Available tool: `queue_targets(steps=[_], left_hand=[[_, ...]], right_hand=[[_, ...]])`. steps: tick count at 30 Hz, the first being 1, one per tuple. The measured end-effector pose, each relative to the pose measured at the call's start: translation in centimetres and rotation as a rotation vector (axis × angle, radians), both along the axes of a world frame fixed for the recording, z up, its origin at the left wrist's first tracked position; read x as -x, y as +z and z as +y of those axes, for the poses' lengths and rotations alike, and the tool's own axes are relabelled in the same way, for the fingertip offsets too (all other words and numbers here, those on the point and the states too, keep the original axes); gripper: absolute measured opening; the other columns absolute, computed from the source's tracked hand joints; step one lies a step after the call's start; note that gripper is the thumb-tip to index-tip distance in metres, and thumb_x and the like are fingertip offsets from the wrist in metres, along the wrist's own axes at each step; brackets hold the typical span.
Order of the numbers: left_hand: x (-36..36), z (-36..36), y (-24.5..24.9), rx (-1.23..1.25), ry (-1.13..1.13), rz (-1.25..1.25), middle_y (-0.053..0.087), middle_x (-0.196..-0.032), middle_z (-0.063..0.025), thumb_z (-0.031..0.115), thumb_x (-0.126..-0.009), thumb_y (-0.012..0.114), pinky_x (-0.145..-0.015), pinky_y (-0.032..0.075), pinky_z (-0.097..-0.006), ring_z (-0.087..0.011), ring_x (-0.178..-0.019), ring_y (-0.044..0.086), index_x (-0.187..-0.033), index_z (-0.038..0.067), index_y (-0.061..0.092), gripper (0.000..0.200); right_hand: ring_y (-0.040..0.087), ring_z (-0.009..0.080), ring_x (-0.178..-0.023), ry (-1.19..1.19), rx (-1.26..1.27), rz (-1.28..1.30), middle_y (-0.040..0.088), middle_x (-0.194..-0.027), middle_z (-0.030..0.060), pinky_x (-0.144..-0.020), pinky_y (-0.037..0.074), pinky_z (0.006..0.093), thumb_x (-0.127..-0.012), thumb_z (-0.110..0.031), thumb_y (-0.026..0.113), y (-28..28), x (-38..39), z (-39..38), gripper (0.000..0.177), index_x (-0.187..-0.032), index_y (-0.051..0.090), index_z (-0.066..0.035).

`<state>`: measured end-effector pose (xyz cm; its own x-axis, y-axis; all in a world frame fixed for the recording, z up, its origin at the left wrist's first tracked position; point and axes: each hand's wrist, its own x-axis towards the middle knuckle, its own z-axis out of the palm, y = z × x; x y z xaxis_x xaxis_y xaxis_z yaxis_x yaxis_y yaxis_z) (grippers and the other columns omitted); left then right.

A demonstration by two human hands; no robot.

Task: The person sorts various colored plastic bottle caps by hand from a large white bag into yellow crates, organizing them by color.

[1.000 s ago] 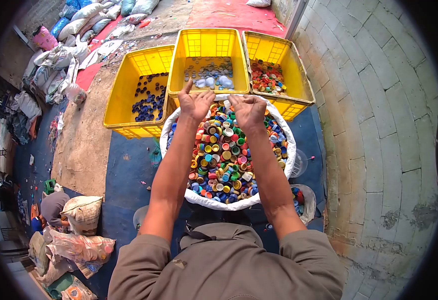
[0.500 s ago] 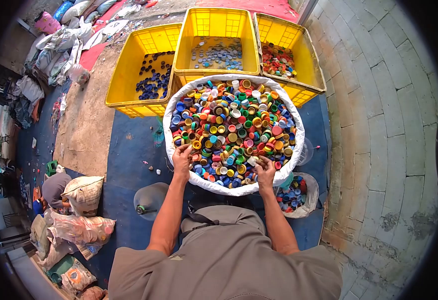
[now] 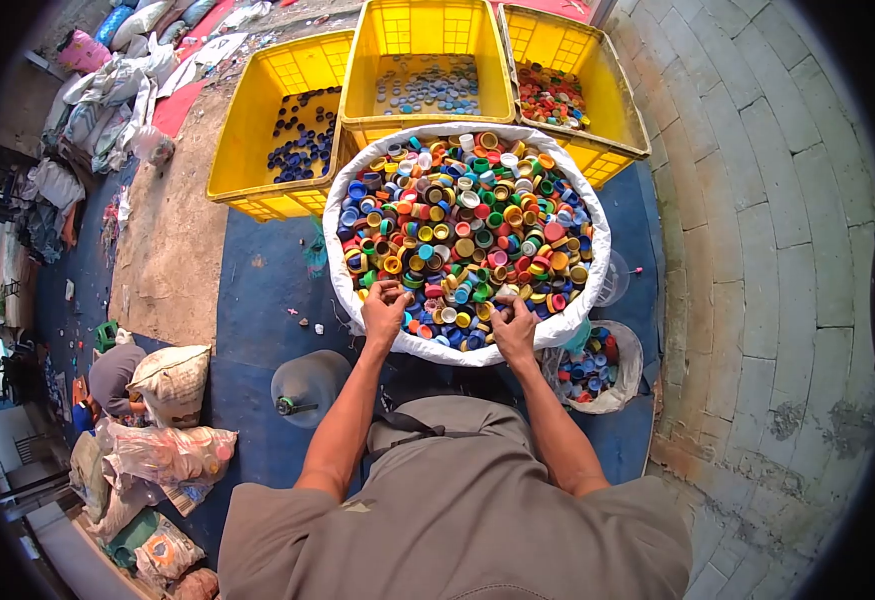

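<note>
Left hand and right hand, fingers curled, any grasp indiscernible, rest at near caps, with far crates presumably placed for easy reach.

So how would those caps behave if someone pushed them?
The caps look hollow and plastic, so each is probably light yet fairly stiff. Their round sides suggest any on edge could roll. Since they're loosely heaped inside the white rim, a push would likely make neighbours slide.
</note>
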<state>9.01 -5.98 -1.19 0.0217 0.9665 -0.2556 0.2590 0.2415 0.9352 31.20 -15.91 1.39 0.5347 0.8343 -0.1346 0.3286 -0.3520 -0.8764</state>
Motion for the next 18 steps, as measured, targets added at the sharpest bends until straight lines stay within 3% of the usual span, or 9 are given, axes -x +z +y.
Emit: queue_targets(steps=[5, 9, 12, 18], left_hand=[[-0.9, 2.5, -1.2, -0.420, -0.183, 0.391, 0.069, -0.088, -0.0108, 0.005, -0.075, 0.068, -0.077, 0.049, -0.0380, -0.0289, -0.085, 0.062, -0.106, 0.004, 0.059, 0.033], [-1.1, 5.5, -0.5, -0.828, -0.477, 0.781, 0.063, -0.078, -0.0071, 0.002, -0.074, 0.059, -0.068, 0.043, -0.0375, -0.0250, -0.079, 0.056, -0.115, 0.006, 0.057, 0.041], [-1.0, 7.2, -0.2, -1.014, -0.633, 0.902, 0.063, -0.078, -0.0065, 0.002, -0.073, 0.057, -0.073, 0.041, -0.0344, -0.0234, -0.084, 0.055, -0.121, 0.004, 0.054, 0.048], [-1.4, 8.8, -0.9, -0.991, -0.740, 1.063, 0.064, -0.079, -0.0055, 0.006, -0.076, 0.055, -0.076, 0.038, -0.0340, -0.0208, -0.089, 0.053, -0.126, 0.000, 0.051, 0.051]], right_hand=[[0.047, 0.0109, -0.052, 0.018, -0.003, 0.040, 0.050, -0.057, 0.0021, -0.053, 0.043, 0.0285, -0.078, -0.007, 0.066, -1.1, 0.9, -1.3, 0.019, -0.095, 0.062, 0.000], [0.047, 0.0086, -0.055, 0.089, 0.027, 0.005, 0.051, -0.062, 0.0002, -0.055, 0.042, 0.0257, -0.079, -0.008, 0.067, -0.5, 1.7, -2.5, 0.023, -0.098, 0.060, 0.002], [0.047, 0.0117, -0.054, 0.089, 0.060, 0.025, 0.051, -0.060, 0.0031, -0.054, 0.042, 0.0286, -0.078, -0.011, 0.068, -0.3, 2.3, -3.2, 0.022, -0.097, 0.062, 0.001], [0.047, 0.0115, -0.054, 0.042, 0.076, 0.046, 0.049, -0.059, 0.0021, -0.054, 0.042, 0.0280, -0.079, -0.011, 0.068, 0.5, 2.8, -3.4, 0.023, -0.098, 0.062, 0.000]])
